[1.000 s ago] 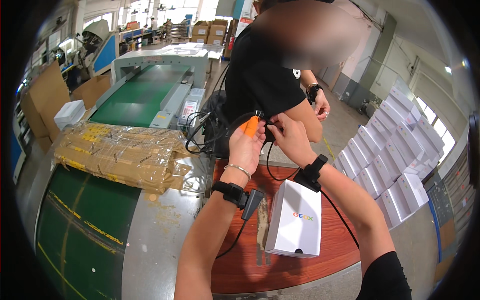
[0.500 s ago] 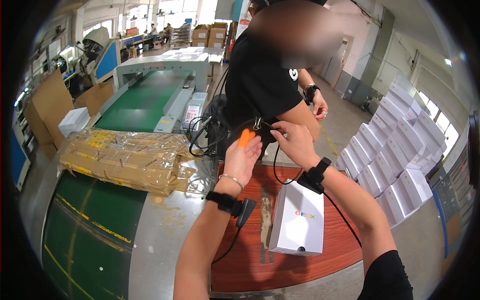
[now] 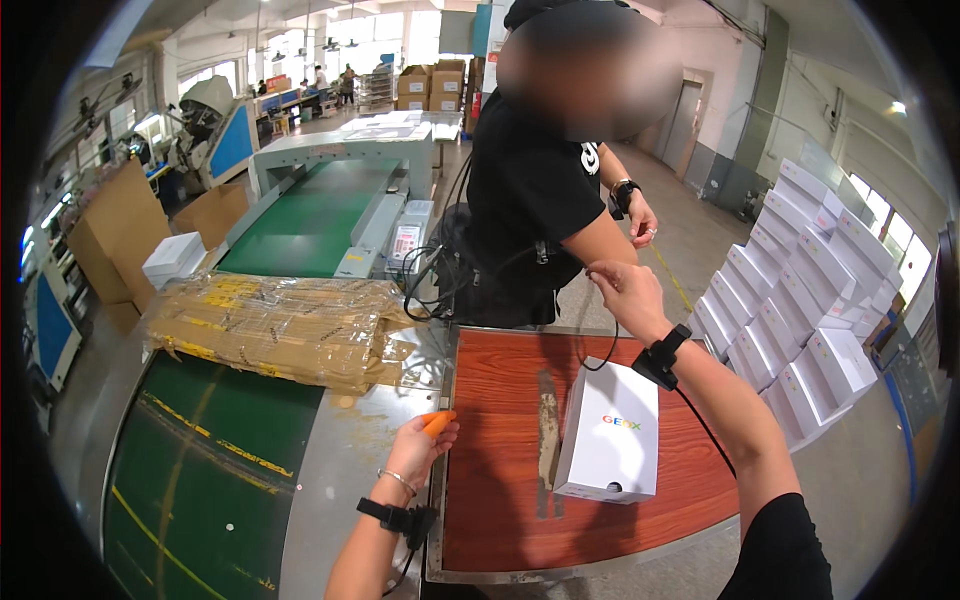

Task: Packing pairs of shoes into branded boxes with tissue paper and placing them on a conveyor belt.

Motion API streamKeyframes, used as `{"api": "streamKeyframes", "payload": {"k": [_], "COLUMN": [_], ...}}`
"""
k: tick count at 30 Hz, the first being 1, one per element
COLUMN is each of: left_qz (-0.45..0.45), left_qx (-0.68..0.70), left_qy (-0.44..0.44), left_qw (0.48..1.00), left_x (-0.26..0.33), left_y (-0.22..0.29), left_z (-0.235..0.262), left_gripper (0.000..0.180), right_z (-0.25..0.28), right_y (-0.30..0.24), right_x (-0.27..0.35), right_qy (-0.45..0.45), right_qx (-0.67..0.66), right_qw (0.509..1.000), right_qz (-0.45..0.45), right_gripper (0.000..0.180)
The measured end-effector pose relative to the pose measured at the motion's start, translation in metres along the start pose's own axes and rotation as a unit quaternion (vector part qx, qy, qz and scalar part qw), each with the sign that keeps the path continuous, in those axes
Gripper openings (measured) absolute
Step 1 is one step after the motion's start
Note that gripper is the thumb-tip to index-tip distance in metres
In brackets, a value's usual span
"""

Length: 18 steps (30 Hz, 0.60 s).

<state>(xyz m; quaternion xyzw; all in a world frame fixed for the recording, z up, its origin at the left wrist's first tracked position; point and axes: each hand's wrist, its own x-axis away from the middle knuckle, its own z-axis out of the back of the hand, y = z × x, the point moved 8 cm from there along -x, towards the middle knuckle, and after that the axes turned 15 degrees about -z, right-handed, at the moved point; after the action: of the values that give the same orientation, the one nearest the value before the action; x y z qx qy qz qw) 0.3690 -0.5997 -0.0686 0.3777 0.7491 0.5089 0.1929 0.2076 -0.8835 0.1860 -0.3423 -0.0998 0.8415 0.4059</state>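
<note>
Showing a packing station from above, the head view has the left hand (image 3: 418,447) lowered to the near left edge of a red-brown wooden board (image 3: 500,450), its fingers curled shut around a small orange object (image 3: 438,423) whose tip projects past the knuckles. The right hand (image 3: 622,295) is raised beyond the board's far edge, fingers pinched on a thin black cable (image 3: 598,345) that hangs in a loop toward the wrist strap; the fingertips are just beside the arm of a co-worker in a black shirt (image 3: 525,200). A white box (image 3: 610,440) is laid flat on the right half of the board, apart from both hands. A plastic-wrapped bundle of yellow cartons (image 3: 275,325) is seen on the green conveyor belt (image 3: 190,480) to the left. Stacked white boxes (image 3: 800,310) are visible at far right.
</note>
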Motion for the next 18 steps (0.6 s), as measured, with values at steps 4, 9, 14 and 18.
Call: {"api": "streamKeyframes", "payload": {"k": [4,9,14,18], "left_qz": [-0.005,0.002,-0.037,-0.063], "left_qx": [-0.010,-0.078,-0.146,-0.265], "left_qy": [0.001,0.037,0.133,0.262], "left_qw": [1.000,0.996,0.980,0.926], "left_x": [0.039,0.115,0.238,0.382], "left_y": [0.002,0.006,0.014,-0.002], "left_z": [0.018,0.061,0.116,0.176], "left_gripper": [0.026,0.027,0.027,0.027], "right_z": [0.002,-0.018,-0.033,-0.038], "right_y": [-0.018,-0.103,-0.200,-0.250], "right_x": [0.018,0.096,0.241,0.354], "right_qy": [0.003,-0.261,-0.509,-0.570], "right_qx": [0.024,-0.047,-0.067,-0.174], "right_qw": [0.999,0.947,0.758,0.616], "right_qz": [0.046,0.183,0.403,0.515], "right_gripper": [0.019,0.025,0.034,0.038]}}
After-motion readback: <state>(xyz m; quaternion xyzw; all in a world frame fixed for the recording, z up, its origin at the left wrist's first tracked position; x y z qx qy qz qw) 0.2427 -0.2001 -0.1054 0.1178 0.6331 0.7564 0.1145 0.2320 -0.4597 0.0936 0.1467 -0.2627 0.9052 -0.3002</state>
